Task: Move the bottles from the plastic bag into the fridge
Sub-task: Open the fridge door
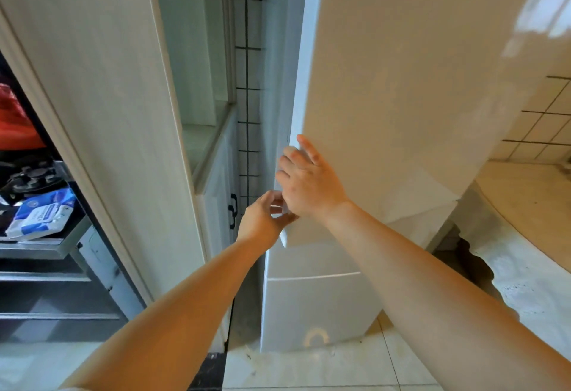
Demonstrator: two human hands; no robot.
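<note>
A white fridge stands in front of me, its upper door (401,81) filling the top right and its lower door (312,307) below. Both of my hands are at the upper door's left edge. My right hand (309,180) lies on the door front with its fingers curled round the edge. My left hand (265,217) grips the same edge just below, near the door's bottom corner. No bottles and no plastic bag are in view. The fridge's inside is hidden.
A tall pale cabinet panel (102,112) stands close on the left, with a narrow tiled gap (247,97) between it and the fridge. A shelf at far left holds a blue-white pack (43,214). A counter (525,205) lies to the right. Tiled floor below.
</note>
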